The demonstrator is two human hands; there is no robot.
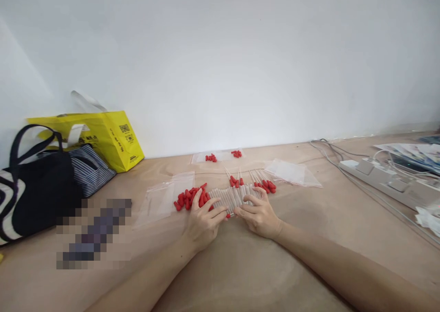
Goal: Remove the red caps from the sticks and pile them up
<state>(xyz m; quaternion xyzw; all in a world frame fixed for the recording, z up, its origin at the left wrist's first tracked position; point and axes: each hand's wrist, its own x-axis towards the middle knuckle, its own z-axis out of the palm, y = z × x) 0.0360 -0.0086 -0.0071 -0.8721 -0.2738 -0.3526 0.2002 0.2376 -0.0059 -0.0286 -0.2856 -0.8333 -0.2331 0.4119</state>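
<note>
A row of clear glass dropper tubes (225, 197) lies side by side on the table, between my two hands. My left hand (205, 219) rests at the row's left end, fingers apart and touching the tubes. On the right end lies my right hand (260, 214), its fingers bent and spread over the tubes. Beside my left fingers is a pile of red rubber bulbs (187, 198). Behind the row are two smaller groups, the middle red bulbs (235, 181) and the right red bulbs (265, 186), with thin tubes reaching back from them. One red bulb (228, 216) shows between my hands.
Clear plastic bags lie around: a left bag (160, 199), a right bag (294, 172) and a back bag (223, 155) with red bulbs. A yellow bag (125, 142) and a black bag (41, 183) stand left. A power strip (385, 183) with cables lies right. A wall (240, 64) rises behind.
</note>
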